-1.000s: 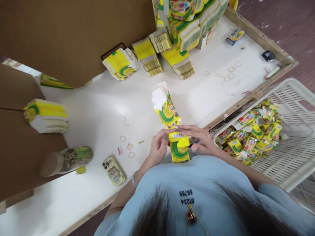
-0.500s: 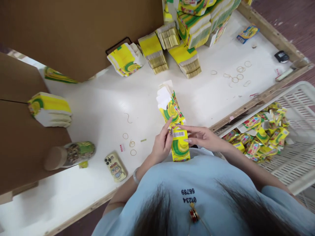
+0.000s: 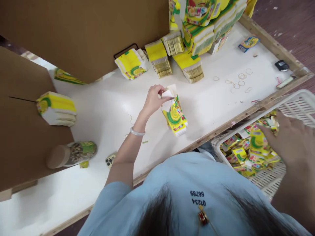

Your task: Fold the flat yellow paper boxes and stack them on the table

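My left hand (image 3: 154, 98) reaches out over the white table (image 3: 103, 108) and pinches the white flap of the top flat carton on a small stack of yellow and green cartons (image 3: 175, 118). Off to the right, my right hand (image 3: 290, 141) hovers over the white plastic basket (image 3: 295, 98), fingers stretched out above the heap of folded yellow boxes (image 3: 248, 147) inside it. I see nothing held in that hand, though it is somewhat blurred.
Bundles of flat cartons (image 3: 157, 57) and taller piles stand at the back by a brown cardboard wall (image 3: 86, 32). Another bundle (image 3: 56, 108) lies at left, a bottle (image 3: 71, 154) on its side and a phone (image 3: 110, 160) near the front edge. Rubber bands (image 3: 240, 80) lie scattered at right.
Both hands held a folded yellow box near my chest. Now the right hand has swung over the basket without it, and the left hand has reached forward to the carton stack.
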Action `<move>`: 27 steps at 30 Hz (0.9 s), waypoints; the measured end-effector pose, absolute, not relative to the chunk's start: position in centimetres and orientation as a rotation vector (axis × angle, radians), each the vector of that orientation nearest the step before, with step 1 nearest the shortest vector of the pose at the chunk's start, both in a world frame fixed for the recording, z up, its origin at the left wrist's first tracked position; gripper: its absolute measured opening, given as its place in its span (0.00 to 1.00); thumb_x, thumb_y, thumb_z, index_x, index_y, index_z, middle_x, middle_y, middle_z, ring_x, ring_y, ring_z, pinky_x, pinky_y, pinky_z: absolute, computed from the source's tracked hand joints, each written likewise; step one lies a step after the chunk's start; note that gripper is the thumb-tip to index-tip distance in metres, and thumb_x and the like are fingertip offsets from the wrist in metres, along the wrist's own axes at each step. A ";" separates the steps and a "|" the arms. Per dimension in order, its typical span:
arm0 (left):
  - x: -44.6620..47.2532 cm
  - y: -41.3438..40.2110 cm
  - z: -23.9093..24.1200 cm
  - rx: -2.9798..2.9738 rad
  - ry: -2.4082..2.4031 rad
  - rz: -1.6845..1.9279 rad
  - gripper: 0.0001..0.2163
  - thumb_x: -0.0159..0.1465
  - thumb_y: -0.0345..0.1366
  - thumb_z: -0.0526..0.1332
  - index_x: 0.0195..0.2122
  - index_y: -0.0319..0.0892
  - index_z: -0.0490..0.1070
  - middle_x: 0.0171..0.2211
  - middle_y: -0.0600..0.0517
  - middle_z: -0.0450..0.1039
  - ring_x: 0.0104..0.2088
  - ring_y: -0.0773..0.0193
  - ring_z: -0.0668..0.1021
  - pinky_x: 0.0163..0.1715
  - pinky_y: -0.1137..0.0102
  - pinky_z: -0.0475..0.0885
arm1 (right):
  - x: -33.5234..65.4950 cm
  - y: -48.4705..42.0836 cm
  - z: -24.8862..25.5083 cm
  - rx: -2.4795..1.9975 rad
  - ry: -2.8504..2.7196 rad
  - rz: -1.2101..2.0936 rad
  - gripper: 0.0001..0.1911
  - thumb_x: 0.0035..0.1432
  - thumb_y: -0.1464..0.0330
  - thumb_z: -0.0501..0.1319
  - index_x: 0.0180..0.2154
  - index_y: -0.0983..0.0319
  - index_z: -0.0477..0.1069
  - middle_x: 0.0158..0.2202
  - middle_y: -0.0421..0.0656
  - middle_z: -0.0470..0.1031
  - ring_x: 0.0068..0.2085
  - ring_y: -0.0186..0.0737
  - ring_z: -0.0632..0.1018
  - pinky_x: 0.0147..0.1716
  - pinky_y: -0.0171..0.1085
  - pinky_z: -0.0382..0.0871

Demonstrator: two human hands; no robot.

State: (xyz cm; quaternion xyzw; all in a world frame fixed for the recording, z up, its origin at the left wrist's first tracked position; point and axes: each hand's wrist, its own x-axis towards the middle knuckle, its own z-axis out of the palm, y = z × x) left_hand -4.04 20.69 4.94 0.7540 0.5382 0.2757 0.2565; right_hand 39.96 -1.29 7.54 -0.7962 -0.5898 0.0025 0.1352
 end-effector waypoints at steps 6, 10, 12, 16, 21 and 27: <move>-4.9 20.9 6.8 2.212 1.335 0.931 0.14 0.70 0.47 0.63 0.33 0.42 0.78 0.49 0.44 0.76 0.51 0.54 0.75 0.58 0.55 0.66 | 29.0 5.3 7.6 -1.787 -1.831 0.134 0.33 0.68 0.48 0.56 0.66 0.58 0.65 0.58 0.57 0.77 0.61 0.66 0.76 0.61 0.63 0.70; -4.6 17.7 9.3 2.033 1.281 1.135 0.22 0.72 0.54 0.57 0.48 0.42 0.81 0.50 0.44 0.80 0.47 0.56 0.80 0.49 0.62 0.75 | 20.3 10.3 6.4 -1.355 -1.768 0.200 0.31 0.69 0.51 0.56 0.67 0.59 0.60 0.64 0.56 0.71 0.68 0.58 0.69 0.66 0.63 0.64; -4.0 15.7 10.5 1.902 1.285 1.162 0.24 0.72 0.55 0.55 0.49 0.42 0.81 0.43 0.47 0.83 0.34 0.63 0.81 0.37 0.68 0.77 | 16.9 11.7 6.1 -1.238 -1.757 0.234 0.31 0.68 0.49 0.57 0.65 0.59 0.62 0.61 0.55 0.73 0.65 0.58 0.72 0.66 0.62 0.63; -3.4 12.2 12.4 1.731 1.314 1.203 0.24 0.72 0.56 0.54 0.51 0.44 0.80 0.39 0.50 0.83 0.28 0.66 0.80 0.28 0.72 0.75 | 13.9 12.2 6.4 -1.139 -1.703 0.369 0.25 0.67 0.50 0.59 0.56 0.59 0.69 0.47 0.52 0.79 0.47 0.52 0.80 0.54 0.52 0.76; -2.4 9.5 11.3 1.718 1.104 1.225 0.41 0.59 0.68 0.62 0.67 0.48 0.65 0.63 0.40 0.70 0.64 0.42 0.74 0.55 0.54 0.77 | 14.1 10.3 8.8 -1.002 -1.526 0.430 0.14 0.72 0.58 0.55 0.51 0.56 0.73 0.45 0.48 0.80 0.49 0.49 0.81 0.56 0.52 0.75; 0.4 7.1 8.2 1.770 0.814 1.030 0.35 0.67 0.62 0.56 0.69 0.48 0.60 0.69 0.39 0.63 0.69 0.40 0.68 0.66 0.47 0.65 | 13.7 8.3 9.9 -1.041 -1.364 0.562 0.16 0.72 0.57 0.52 0.45 0.54 0.77 0.48 0.45 0.81 0.63 0.54 0.75 0.70 0.64 0.56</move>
